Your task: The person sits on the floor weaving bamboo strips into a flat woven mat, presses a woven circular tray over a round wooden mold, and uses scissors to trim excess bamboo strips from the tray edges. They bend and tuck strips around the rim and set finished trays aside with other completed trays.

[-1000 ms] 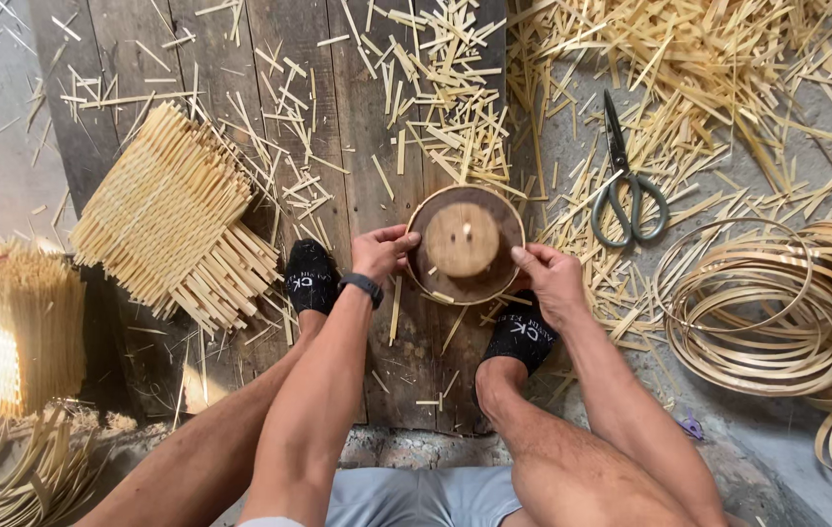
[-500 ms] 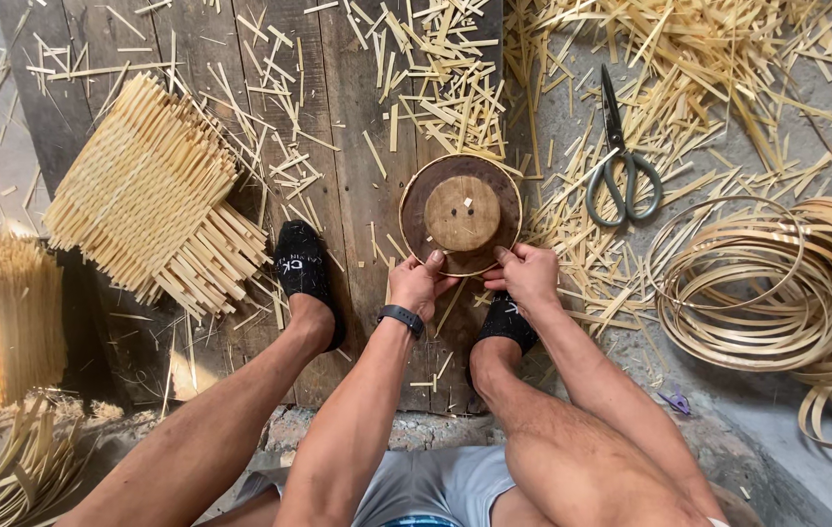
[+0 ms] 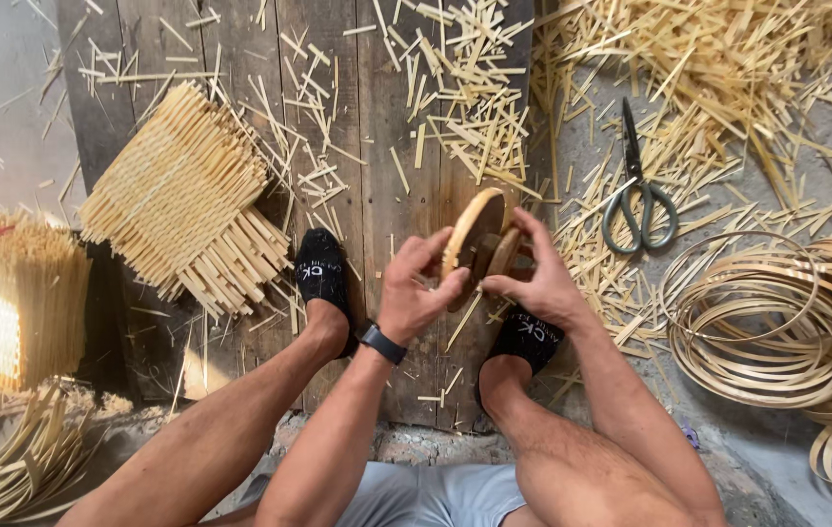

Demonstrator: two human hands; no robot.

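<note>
A round wooden mould (image 3: 479, 244) with a bamboo ring around its rim is lifted off the boards and tilted on edge between both hands. My left hand (image 3: 414, 293), with a black watch at the wrist, grips its near left rim. My right hand (image 3: 539, 278) holds the right side, fingers over the small wooden disc at its centre. Both feet in black socks (image 3: 323, 273) rest on the dark wooden planks (image 3: 387, 117) just below and beside the mould.
A woven bamboo mat (image 3: 182, 200) lies left on the planks. Scissors (image 3: 636, 195) sit right among loose bamboo offcuts. Coiled bamboo strips (image 3: 777, 312) lie at far right, a bundle of sticks (image 3: 6, 293) at far left.
The mould lay flat on the planks earlier; now both hands have lifted it and tipped it up on edge. The view has shifted slightly closer.
</note>
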